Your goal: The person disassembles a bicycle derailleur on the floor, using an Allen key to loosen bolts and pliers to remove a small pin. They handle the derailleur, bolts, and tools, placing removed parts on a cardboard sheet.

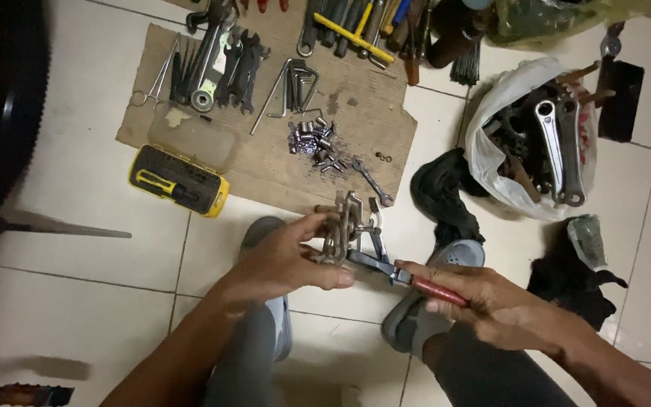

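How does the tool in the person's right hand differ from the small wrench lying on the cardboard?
The red-handled tool is gripped by the right hand and bites the chain; the wrench lies loose, untouched. The tool has a red grip; the wrench is bare metal and looks smaller. Both are metal hand tools.

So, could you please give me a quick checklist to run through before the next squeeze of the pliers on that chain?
1. Left hand grips the chain: ok, fingers wrapped around the bunched links.
2. Right hand holds the pliers by the red handles: ok.
3. Plier tips meet the chain: ok, they reach it by the left thumb.
4. Which link or pin the tips bite: cannot tell, too small.
5. Left thumb away from the tips: not ok, it lies right beside them.
6. Spare tools near: ok, a small wrench and hex keys lie on the cardboard.
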